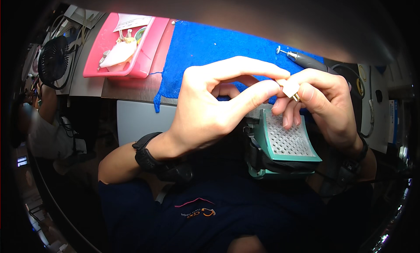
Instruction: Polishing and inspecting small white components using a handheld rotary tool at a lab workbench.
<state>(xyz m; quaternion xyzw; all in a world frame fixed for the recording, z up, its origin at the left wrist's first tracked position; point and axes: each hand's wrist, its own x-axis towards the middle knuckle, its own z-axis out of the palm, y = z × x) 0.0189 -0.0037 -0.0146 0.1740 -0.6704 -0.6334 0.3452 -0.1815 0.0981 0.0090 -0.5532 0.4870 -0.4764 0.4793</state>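
Note:
Both my hands meet above the blue towel [210,43]. My right hand [328,95] pinches a small white block with metal pins [289,87] between thumb and fingers, the pins pointing down toward me. From the other side comes my left hand [214,100], its thumb and forefinger closed together right at the block's left edge. A tiny bit shows between those left fingertips, too small to make out. Just below the hands sits a green box with a perforated metal top [288,137].
A pink tray [151,52] at the far left holds white pieces and a paper slip. A grey rotary handpiece [310,62] with a small disc lies on the towel's right. A black fan [54,62] stands far left; beyond it, another person's arm [47,103] shows.

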